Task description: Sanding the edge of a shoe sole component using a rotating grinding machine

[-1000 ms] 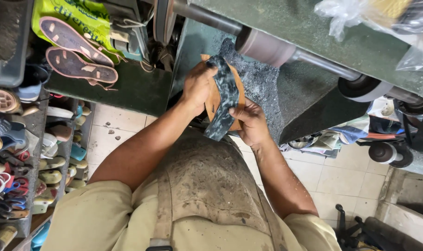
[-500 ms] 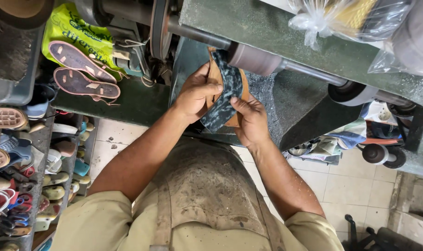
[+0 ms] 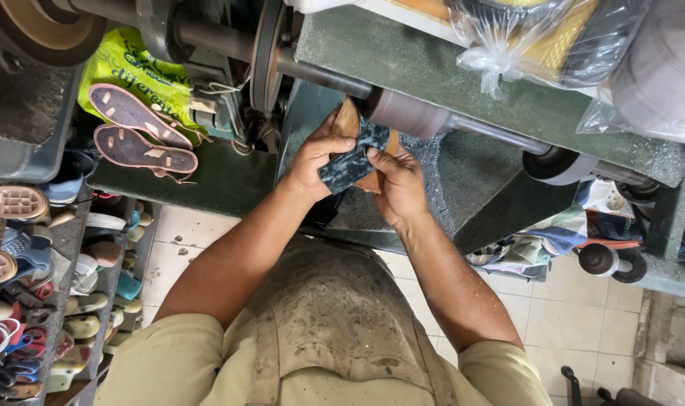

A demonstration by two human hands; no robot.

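Sole (image 3: 351, 159): dark mottled face toward viewer, tan underside showing at its top edge. Long axis slanted, upper end touching the sanding drum (image 3: 406, 114) on the shaft. Left hand (image 3: 316, 154) fingers pinching the left edge; right hand (image 3: 399, 184) fingers pinching the right edge. Both hands equally near. Pair of soles (image 3: 139, 131) on the green surface (image 3: 207, 180), well apart. Shoe shelves (image 3: 34, 301) far left.

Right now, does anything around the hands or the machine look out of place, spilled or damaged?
Nothing looks broken or spilled. Both hands, left hand and right hand, hold a shoe sole with a dark mottled layer up against the machine's brown drum. Grey dust coats the green housing below and the apron.
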